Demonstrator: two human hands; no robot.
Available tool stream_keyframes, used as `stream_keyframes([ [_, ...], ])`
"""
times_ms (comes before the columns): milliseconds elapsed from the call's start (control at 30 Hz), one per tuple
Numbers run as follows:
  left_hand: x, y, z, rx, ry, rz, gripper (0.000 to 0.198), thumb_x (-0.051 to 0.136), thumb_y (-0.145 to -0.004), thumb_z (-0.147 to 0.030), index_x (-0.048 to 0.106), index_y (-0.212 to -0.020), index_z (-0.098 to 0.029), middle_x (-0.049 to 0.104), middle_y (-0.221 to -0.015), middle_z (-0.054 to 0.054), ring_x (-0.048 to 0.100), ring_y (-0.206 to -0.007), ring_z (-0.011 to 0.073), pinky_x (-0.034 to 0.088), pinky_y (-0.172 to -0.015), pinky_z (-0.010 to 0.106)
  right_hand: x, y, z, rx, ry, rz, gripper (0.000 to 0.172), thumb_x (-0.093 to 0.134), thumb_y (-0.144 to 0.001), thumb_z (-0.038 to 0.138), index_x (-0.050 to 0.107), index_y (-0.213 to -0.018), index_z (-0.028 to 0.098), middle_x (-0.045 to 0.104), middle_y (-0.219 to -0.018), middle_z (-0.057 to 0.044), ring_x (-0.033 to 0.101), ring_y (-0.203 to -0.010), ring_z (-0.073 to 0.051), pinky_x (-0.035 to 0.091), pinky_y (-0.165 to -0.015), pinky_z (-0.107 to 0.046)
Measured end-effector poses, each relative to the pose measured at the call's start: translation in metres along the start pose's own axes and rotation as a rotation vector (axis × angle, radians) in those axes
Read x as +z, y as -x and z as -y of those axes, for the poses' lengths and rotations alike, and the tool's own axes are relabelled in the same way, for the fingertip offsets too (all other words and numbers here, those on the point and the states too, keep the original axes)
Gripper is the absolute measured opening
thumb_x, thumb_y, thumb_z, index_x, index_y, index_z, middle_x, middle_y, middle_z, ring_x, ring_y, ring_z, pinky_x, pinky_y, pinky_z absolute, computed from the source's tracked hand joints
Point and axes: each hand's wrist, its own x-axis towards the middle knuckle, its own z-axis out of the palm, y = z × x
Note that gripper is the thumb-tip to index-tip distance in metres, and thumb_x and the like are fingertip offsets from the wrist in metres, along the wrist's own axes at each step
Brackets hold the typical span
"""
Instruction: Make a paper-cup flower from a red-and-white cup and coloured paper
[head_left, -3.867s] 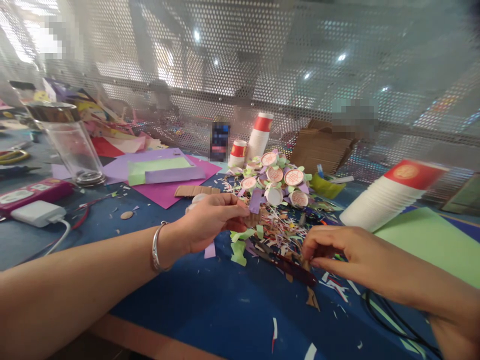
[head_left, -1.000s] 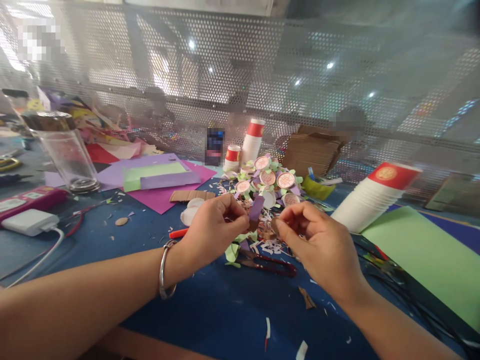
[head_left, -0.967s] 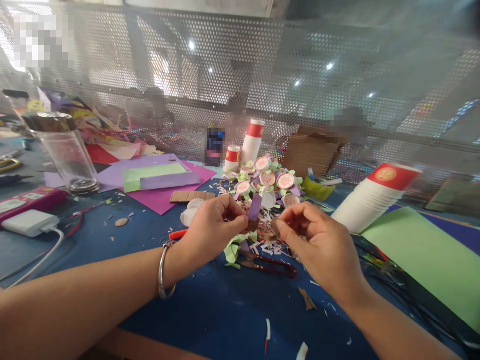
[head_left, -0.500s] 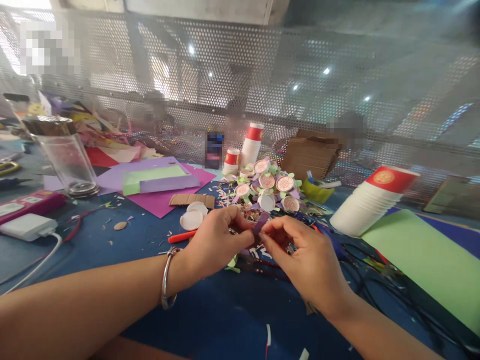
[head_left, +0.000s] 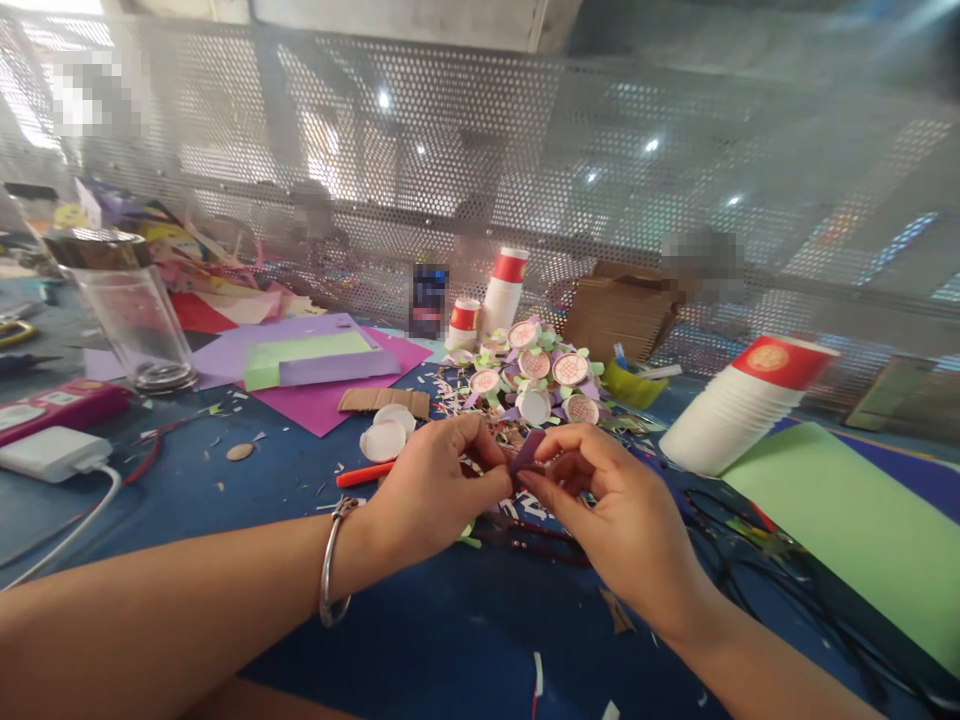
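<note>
Between my two hands is a small purple paper piece [head_left: 528,450], pinched at its lower end. My left hand [head_left: 450,485], with a silver bangle at the wrist, grips it between thumb and fingers. The thumb and forefinger of my right hand [head_left: 611,500] close on it from the other side. Just beyond lies a heap of round paper discs [head_left: 534,365] with purple and green paper bits attached, several bearing red print. White discs [head_left: 386,435] and a red pen [head_left: 364,474] rest left of my left hand. Paper scraps show beneath my fingers.
Stacked paper cups [head_left: 750,405] lean at the right beside a green sheet [head_left: 862,530] and black cables [head_left: 780,590]. More cups [head_left: 506,290] stand behind the heap. At left are a glass bottle [head_left: 135,325], coloured paper [head_left: 322,360] and a white adapter [head_left: 56,455]. Perforated metal panels stand behind.
The purple paper piece now tilts more to the right and its top sits lower. My right hand's fingers have shifted slightly around it; my left hand has barely moved.
</note>
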Motion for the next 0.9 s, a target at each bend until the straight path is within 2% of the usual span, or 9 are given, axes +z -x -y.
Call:
stream_keyframes([
  [133,-0.0014,0.0006,-0.0006,0.028,-0.051,-0.008,0.007,0.061,-0.073,-0.021,0.056,-0.070,-0.019,0.070,-0.076,0.002,0.060,-0.061,0.0116,0.044,-0.051,0.023,-0.0018,0.0020,0.0010,0.044,-0.022,0.029,0.010,0.070,-0.088,0.028,0.061,-0.086,0.023,0.066,-0.074,0.001,0.064,-0.064,-0.016,0.050,-0.058,-0.028],
  [300,-0.0032,0.0029,-0.0049,0.066,-0.154,-0.039,0.006,0.062,-0.074,-0.019,0.057,-0.069,-0.018,0.071,-0.077,0.002,0.062,-0.067,0.0130,0.045,-0.054,0.023,-0.0032,0.0047,-0.0015,0.034,-0.038,0.048,0.007,0.068,-0.090,0.030,0.066,-0.088,0.023,0.069,-0.078,0.000,0.066,-0.068,-0.016,0.053,-0.062,-0.029],
  [467,-0.0031,0.0044,-0.0067,0.098,-0.151,-0.062,0.009,0.063,-0.075,-0.017,0.056,-0.068,-0.018,0.072,-0.081,0.002,0.065,-0.074,0.0143,0.048,-0.060,0.025,-0.0034,0.0056,0.0001,0.031,-0.049,0.048,0.004,0.066,-0.091,0.027,0.068,-0.093,0.023,0.072,-0.080,-0.001,0.068,-0.070,-0.016,0.055,-0.067,-0.030],
  [900,-0.0009,0.0072,-0.0016,0.175,-0.112,-0.041,0.011,0.061,-0.071,-0.010,0.055,-0.069,-0.018,0.072,-0.083,0.002,0.065,-0.077,0.0146,0.051,-0.066,0.026,0.0002,0.0052,0.0069,-0.015,0.020,0.029,0.005,0.062,-0.089,0.021,0.063,-0.085,0.022,0.067,-0.070,0.000,0.064,-0.059,-0.015,0.051,-0.052,-0.025],
])
